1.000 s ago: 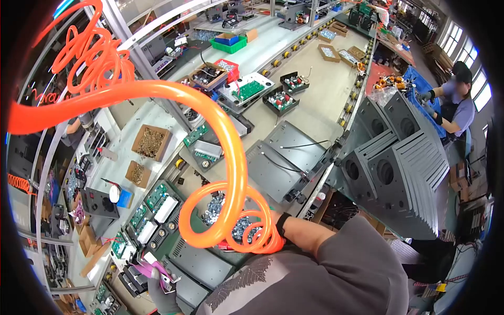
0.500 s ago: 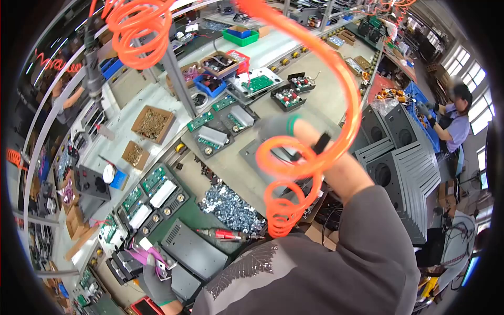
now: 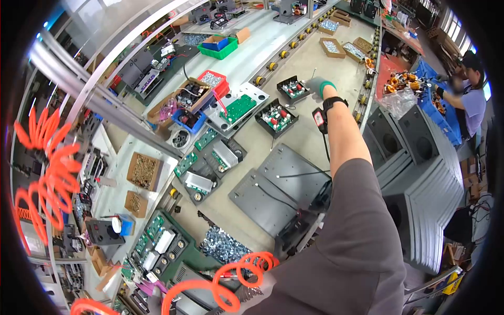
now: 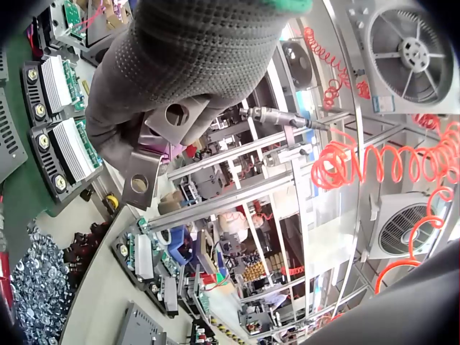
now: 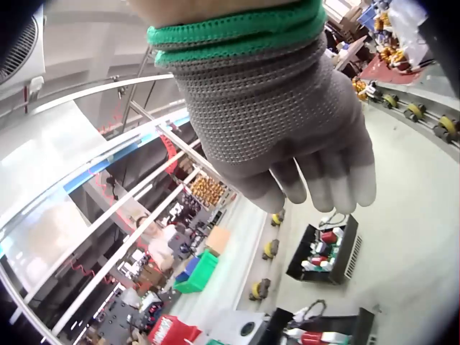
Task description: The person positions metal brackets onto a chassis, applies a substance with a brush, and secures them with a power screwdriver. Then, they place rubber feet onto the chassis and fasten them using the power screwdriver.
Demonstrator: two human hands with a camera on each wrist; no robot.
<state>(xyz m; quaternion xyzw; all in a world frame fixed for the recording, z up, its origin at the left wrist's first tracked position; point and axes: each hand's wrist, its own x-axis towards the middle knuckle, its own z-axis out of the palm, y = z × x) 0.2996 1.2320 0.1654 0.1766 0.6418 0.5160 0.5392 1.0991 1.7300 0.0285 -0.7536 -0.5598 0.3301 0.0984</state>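
The right hand [image 5: 284,136] reaches far out from the body, glove on, fingers straight and gripping nothing that shows. Just beyond its fingertips is the far black box [image 5: 346,248], open-topped and packed with red and white parts; whether glove and box touch, I cannot tell. The near black box [image 5: 365,327] lies just beside that one, closer to the body.

What has changed is the reach: a second ago this arm was tucked in by the fastener heap [image 3: 223,244], half a second ago the hand was a blur over the grey panels [image 3: 299,163], and now it is past both, with the panels and then the heap behind it on the body side.

The left hand [image 4: 183,65], well apart and low by the body, pinches metal brackets [image 4: 142,164] with a purple piece [image 3: 149,287] beside them, as in the earlier views. Boards with heat sinks [image 4: 72,147] lie near it.

I take this as a fetch from the far box's spot: the travel looks nearly done, the grasp not yet made, and the brackets probably wait on what the right hand brings back
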